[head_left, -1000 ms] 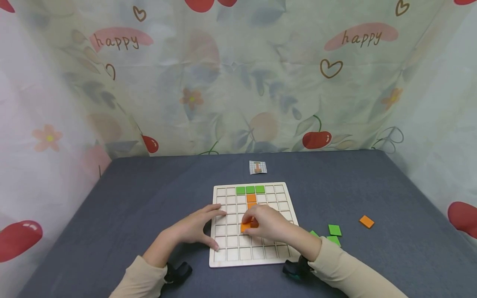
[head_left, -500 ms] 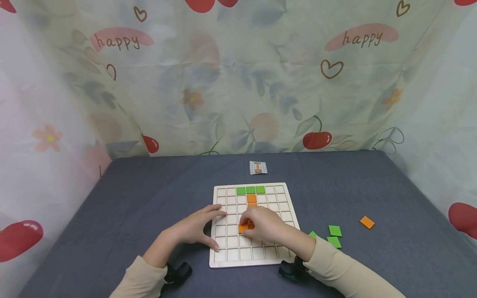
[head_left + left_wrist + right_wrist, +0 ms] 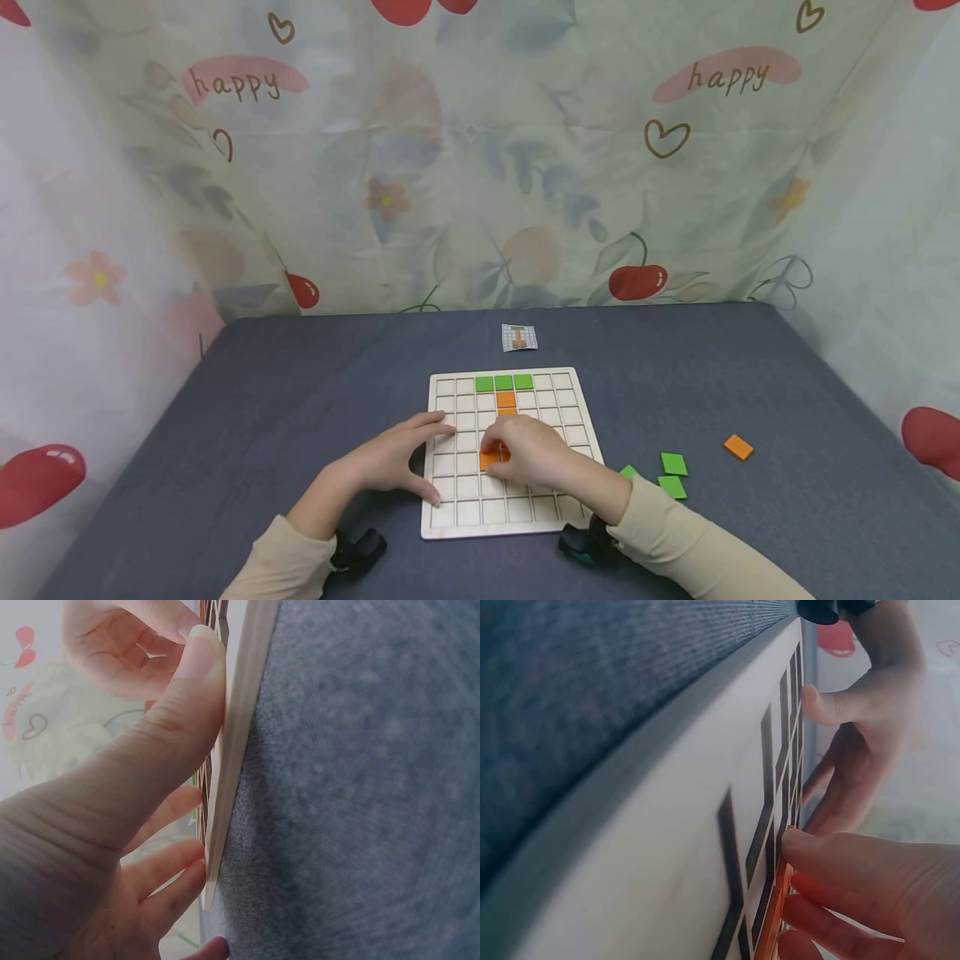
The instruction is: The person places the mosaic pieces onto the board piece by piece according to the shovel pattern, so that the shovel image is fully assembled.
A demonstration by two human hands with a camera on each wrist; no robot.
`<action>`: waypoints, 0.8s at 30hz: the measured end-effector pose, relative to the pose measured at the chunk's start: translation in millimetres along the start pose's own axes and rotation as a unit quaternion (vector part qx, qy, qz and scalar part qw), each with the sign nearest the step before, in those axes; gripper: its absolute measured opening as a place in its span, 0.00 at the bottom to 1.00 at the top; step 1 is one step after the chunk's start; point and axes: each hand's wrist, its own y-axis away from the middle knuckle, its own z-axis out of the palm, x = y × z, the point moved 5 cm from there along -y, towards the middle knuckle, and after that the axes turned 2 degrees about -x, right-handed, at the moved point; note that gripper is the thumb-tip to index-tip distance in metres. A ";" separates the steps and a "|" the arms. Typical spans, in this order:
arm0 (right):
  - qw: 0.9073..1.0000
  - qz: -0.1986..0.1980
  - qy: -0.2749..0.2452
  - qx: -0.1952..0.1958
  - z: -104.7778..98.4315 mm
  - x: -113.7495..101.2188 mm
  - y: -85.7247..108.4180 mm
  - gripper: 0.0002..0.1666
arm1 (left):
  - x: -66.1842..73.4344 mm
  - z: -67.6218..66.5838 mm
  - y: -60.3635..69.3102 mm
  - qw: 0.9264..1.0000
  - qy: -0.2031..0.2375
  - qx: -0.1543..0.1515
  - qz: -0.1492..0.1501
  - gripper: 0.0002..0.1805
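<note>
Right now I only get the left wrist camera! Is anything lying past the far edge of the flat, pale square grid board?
Observer: Yes, a small white card with a printed picture lies beyond the board.
Operator: Ooh! Is there any orange piece off to the right?
Observer: Yes, one flat orange square tile lies off the board on that side.
Operator: And what's in the board's farthest row?
Observer: Three flat green square tiles sit side by side there.

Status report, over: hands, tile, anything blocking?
Left hand rests on left edge of board. Right hand holds orange tile at board. No obstruction visible.
</note>
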 end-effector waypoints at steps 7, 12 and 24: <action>1.000 -0.001 -0.023 0.006 -8.4 3.4 3.2 0.11 | -0.3 -0.3 -0.1 1.000 0.002 -0.002 -0.004 0.48; 0.998 -0.008 -0.062 0.007 -21.2 13.0 8.6 0.10 | -0.9 -0.3 -0.8 1.000 0.003 -0.002 -0.007 0.48; 0.995 -0.023 -0.094 0.008 -52.9 59.7 39.0 0.12 | 0.0 0.5 -0.3 1.000 0.004 0.000 -0.006 0.48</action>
